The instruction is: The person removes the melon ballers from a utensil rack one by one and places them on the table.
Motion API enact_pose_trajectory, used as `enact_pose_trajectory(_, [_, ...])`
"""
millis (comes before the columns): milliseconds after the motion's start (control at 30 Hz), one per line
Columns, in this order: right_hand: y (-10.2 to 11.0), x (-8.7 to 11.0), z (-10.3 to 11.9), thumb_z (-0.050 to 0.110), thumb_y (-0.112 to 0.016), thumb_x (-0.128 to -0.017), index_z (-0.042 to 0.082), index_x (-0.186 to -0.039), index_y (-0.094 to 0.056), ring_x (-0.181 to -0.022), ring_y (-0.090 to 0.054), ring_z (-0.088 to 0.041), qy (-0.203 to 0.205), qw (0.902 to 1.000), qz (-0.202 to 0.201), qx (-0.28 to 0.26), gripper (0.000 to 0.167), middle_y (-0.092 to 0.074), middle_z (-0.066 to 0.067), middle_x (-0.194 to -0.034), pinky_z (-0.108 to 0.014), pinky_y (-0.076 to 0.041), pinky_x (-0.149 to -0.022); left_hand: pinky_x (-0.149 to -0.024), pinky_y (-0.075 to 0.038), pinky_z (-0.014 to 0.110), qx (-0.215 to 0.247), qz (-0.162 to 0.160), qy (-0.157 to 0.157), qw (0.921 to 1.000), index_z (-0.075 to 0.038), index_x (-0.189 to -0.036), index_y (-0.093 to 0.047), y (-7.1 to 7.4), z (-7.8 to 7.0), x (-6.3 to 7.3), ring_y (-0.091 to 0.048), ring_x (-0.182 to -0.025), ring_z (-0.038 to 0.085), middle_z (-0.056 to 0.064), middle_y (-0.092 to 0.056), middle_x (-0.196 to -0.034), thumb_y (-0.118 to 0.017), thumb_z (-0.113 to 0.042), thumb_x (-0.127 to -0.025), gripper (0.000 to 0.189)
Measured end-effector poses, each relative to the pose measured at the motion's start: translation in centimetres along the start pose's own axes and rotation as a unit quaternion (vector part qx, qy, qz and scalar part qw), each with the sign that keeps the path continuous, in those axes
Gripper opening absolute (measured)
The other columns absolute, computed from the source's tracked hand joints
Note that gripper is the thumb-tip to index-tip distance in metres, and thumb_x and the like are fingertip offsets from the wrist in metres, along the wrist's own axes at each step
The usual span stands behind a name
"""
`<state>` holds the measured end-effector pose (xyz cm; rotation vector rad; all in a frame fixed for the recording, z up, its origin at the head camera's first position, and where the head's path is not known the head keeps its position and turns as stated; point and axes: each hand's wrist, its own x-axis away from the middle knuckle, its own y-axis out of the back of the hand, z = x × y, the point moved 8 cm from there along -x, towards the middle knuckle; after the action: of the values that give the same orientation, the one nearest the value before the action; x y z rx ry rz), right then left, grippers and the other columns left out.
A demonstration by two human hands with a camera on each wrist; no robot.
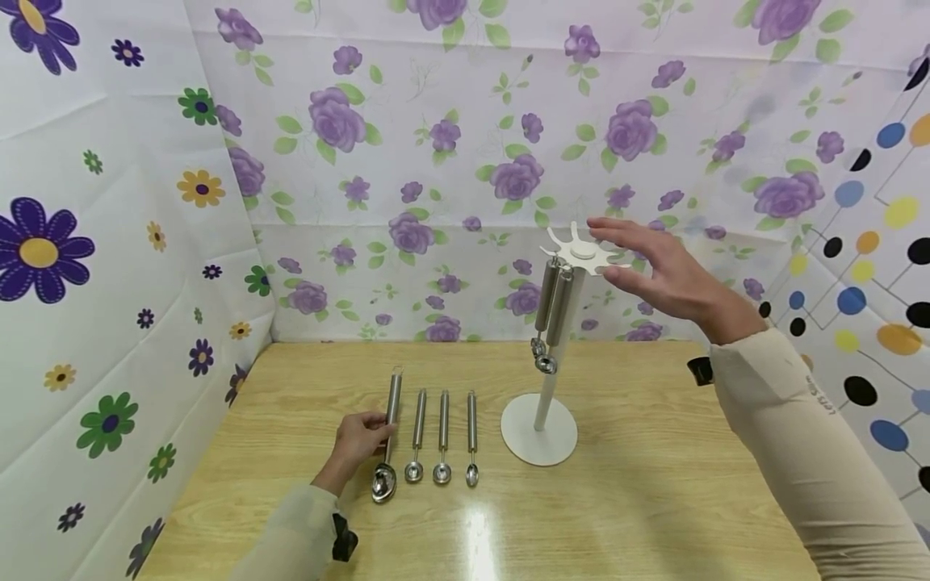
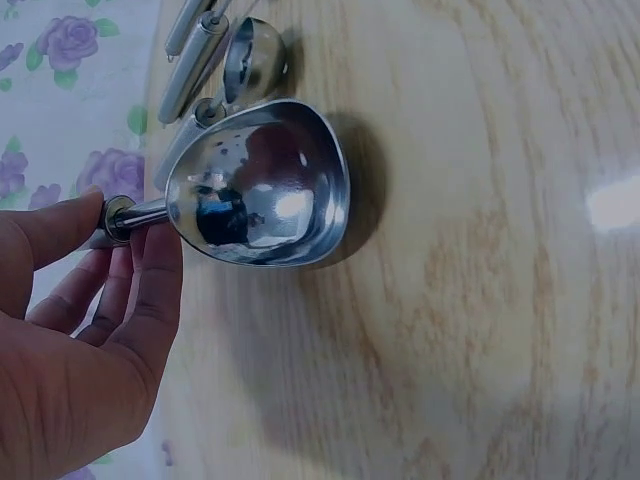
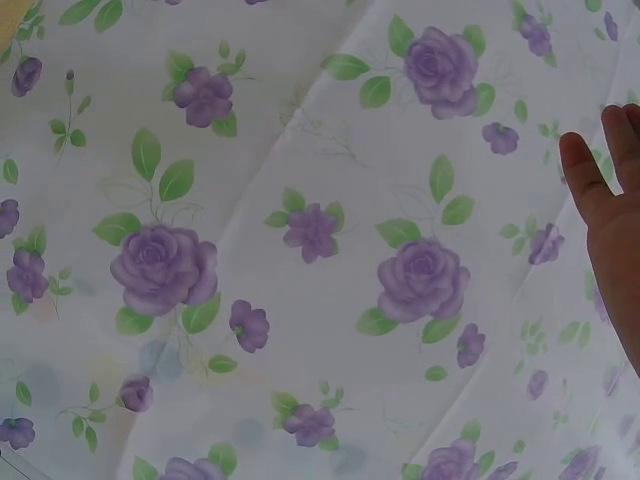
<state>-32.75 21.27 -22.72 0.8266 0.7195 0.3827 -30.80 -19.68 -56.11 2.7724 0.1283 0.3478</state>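
In the head view my left hand pinches the handle of a large metal ice cream scoop at the left end of a row of tools. The left wrist view shows thumb and fingers around the handle near its bowl, the hollow side facing up. My right hand is spread at the white rack's hooked top, thumb and fingers apart and around its right side. Two metal-handled tools hang from the left hooks. Only part of the right hand appears in the right wrist view.
Right of the large scoop lie two small round-bowled scoops and a narrower-bowled one. The rack's round white base stands on the wooden table. Patterned cloths enclose the back and sides.
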Motion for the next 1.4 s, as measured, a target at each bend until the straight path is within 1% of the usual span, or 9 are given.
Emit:
enact_pose_trajectory(133, [-0.2, 0.0, 0.1, 0.025, -0.057, -0.1, 0.009, -0.151, -0.044, -0.148, -0.023, -0.034, 0.01, 0.9999, -0.003, 0.006, 0.056, -0.035, -0.009, -0.159, -0.07, -0.019, -0.113, -0.071, -0.061, 0.037, -0.001, 0.001, 0.005, 1.0, 0.011, -0.116, -0.066, 0.1, 0.4, -0.1, -0.07, -0.085, 0.029, 0.016, -0.07, -0.097, -0.071, -0.003, -0.092, 0.028])
enact_pose_trajectory(300, [-0.3, 0.1, 0.2, 0.026, -0.058, -0.1, 0.002, -0.147, -0.048, -0.148, -0.025, -0.036, 0.018, 0.9998, -0.006, 0.012, 0.054, -0.034, -0.01, -0.159, -0.068, -0.02, -0.113, -0.07, -0.061, 0.036, -0.009, -0.002, 0.012, 0.9999, 0.01, -0.113, -0.068, 0.2, 0.6, -0.4, -0.07, -0.081, 0.025, 0.014, -0.071, -0.095, -0.072, -0.003, -0.091, 0.026])
enact_pose_trajectory(500, [-0.1, 0.1, 0.2, 0.028, -0.059, -0.101, 0.003, -0.147, -0.049, -0.148, -0.024, -0.033, 0.013, 0.9998, -0.009, 0.011, 0.053, -0.032, -0.007, -0.16, -0.067, -0.02, -0.114, -0.064, -0.06, 0.031, -0.024, -0.004, 0.018, 0.9995, 0.009, -0.11, -0.069, 0.3, 0.8, -0.9, -0.068, -0.078, 0.019, 0.013, -0.071, -0.091, -0.073, -0.004, -0.091, 0.024])
enact_pose_trajectory(667, [-0.1, 0.2, 0.2, 0.029, -0.057, -0.101, 0.003, -0.146, -0.05, -0.149, -0.023, -0.033, 0.015, 0.9998, -0.011, 0.008, 0.053, -0.032, -0.007, -0.161, -0.068, -0.019, -0.114, -0.057, -0.057, 0.027, -0.049, 0.0, 0.015, 0.9987, 0.009, -0.104, -0.071, 0.4, 1.1, -1.2, -0.064, -0.067, 0.013, 0.009, -0.07, -0.083, -0.075, -0.007, -0.089, 0.022])
enact_pose_trajectory(800, [-0.1, 0.2, 0.0, 0.029, -0.057, -0.102, 0.004, -0.146, -0.05, -0.149, -0.023, -0.032, 0.016, 0.9998, -0.013, 0.006, 0.052, -0.032, -0.006, -0.161, -0.068, -0.018, -0.114, -0.055, -0.053, 0.025, -0.073, 0.002, 0.012, 0.9972, 0.008, -0.1, -0.072, 0.4, 1.2, -1.3, -0.062, -0.063, 0.012, 0.008, -0.07, -0.08, -0.076, -0.009, -0.088, 0.022])
enact_pose_trajectory(967, [-0.1, 0.2, 0.1, 0.03, -0.055, -0.103, 0.004, -0.146, -0.05, -0.149, -0.023, -0.032, 0.021, 0.9997, -0.016, 0.002, 0.052, -0.033, -0.008, -0.16, -0.068, -0.018, -0.114, -0.053, -0.051, 0.024, -0.092, 0.002, 0.009, 0.9957, 0.007, -0.097, -0.073, 0.4, 1.3, -1.4, -0.06, -0.061, 0.011, 0.006, -0.07, -0.078, -0.077, -0.01, -0.087, 0.02])
enact_pose_trajectory(1133, [0.0, 0.2, 0.3, 0.03, -0.055, -0.103, 0.004, -0.146, -0.05, -0.148, -0.024, -0.033, 0.026, 0.9995, -0.016, -0.002, 0.05, -0.034, -0.008, -0.16, -0.067, -0.018, -0.114, -0.052, -0.052, 0.023, -0.087, 0.002, 0.021, 0.996, 0.006, -0.094, -0.074, 0.2, 1.8, -1.6, -0.06, -0.057, 0.01, 0.004, -0.068, -0.072, -0.077, -0.009, -0.087, 0.017])
enact_pose_trajectory(1267, [0.1, 0.1, 0.4, 0.029, -0.055, -0.103, 0.004, -0.146, -0.051, -0.148, -0.025, -0.032, 0.024, 0.9996, -0.016, -0.005, 0.05, -0.034, -0.008, -0.16, -0.067, -0.019, -0.114, -0.052, -0.053, 0.024, -0.081, 0.005, 0.03, 0.9963, 0.005, -0.095, -0.074, 0.0, 2.0, -1.7, -0.06, -0.057, 0.01, 0.005, -0.068, -0.072, -0.076, -0.009, -0.088, 0.016])
enact_pose_trajectory(1400, [0.1, 0.0, 0.4, 0.029, -0.055, -0.103, 0.005, -0.146, -0.051, -0.148, -0.026, -0.031, 0.021, 0.9997, -0.015, -0.004, 0.049, -0.035, -0.007, -0.159, -0.066, -0.02, -0.115, -0.052, -0.054, 0.025, -0.078, 0.013, 0.03, 0.9964, 0.006, -0.094, -0.073, 0.0, 2.0, -1.8, -0.061, -0.055, 0.011, 0.006, -0.068, -0.071, -0.076, -0.008, -0.088, 0.015])
